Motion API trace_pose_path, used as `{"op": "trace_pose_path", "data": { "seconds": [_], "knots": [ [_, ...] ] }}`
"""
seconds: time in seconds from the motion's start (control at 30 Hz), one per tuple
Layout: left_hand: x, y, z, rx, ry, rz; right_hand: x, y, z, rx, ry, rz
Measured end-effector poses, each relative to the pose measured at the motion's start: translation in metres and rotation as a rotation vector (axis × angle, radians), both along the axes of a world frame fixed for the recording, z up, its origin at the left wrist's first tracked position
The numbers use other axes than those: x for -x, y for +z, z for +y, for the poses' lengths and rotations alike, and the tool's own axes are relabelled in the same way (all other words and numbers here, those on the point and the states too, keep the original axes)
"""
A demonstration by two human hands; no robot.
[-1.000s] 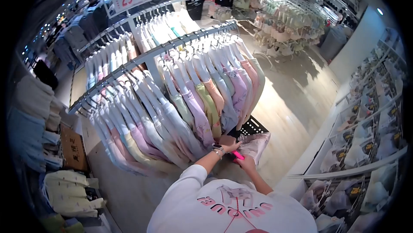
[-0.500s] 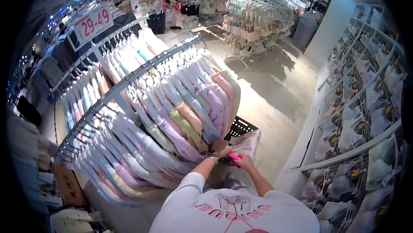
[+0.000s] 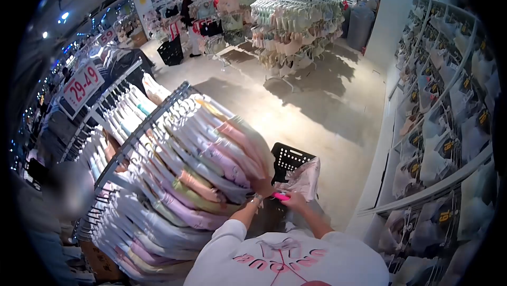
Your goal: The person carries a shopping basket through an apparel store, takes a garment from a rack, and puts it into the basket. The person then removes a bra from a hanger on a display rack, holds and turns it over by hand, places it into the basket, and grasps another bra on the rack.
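A pink handle (image 3: 281,196) spans the gap between my two hands, at the near side of a black perforated shopping basket (image 3: 285,158). My right hand (image 3: 297,202) is closed around its right end. At its left end is my left hand (image 3: 261,187), closed, its fingers partly hidden; a bracelet shows at the wrist. Pale pink shiny fabric (image 3: 303,177) lies in the basket and drapes over its right side. Close against my left hand hang pastel garments (image 3: 229,162) on a rack (image 3: 142,130).
White shelving with hanging bras (image 3: 433,143) lines the right side. A round rack of bras (image 3: 296,32) stands ahead on the pale floor (image 3: 338,112). Farther back, a person in dark clothes (image 3: 186,9) stands near a black basket (image 3: 170,50). A 29-49 sign (image 3: 83,85) rises at left.
The view has shifted, and the clothes rack now sits lower and farther left. More of the black basket shows beyond my hands. A person and another basket have come into sight at the back.
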State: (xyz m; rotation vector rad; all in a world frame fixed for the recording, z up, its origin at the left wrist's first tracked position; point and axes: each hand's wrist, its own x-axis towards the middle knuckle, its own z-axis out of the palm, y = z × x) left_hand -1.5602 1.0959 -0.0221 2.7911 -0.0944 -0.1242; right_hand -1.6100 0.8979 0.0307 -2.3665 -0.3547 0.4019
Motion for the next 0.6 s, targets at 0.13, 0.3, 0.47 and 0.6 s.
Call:
{"op": "trace_pose_path", "data": {
  "seconds": [0.13,0.3,0.47,0.6],
  "knots": [
    [-0.045,-0.071,-0.003,0.207,0.024,-0.321,-0.037,-0.007,-0.012,0.039,0.015,-0.09],
    [-0.091,-0.062,-0.022,0.424,0.118,-0.103,-0.084,-0.005,-0.028,0.042,-0.003,-0.021],
    [-0.119,0.02,-0.04,0.311,0.098,0.024,-0.128,0.0,-0.042,0.054,0.019,0.0],
    [-0.144,0.043,-0.056,0.175,0.17,0.063,-0.155,0.004,-0.05,0.083,-0.023,0.006]
  ]
}}
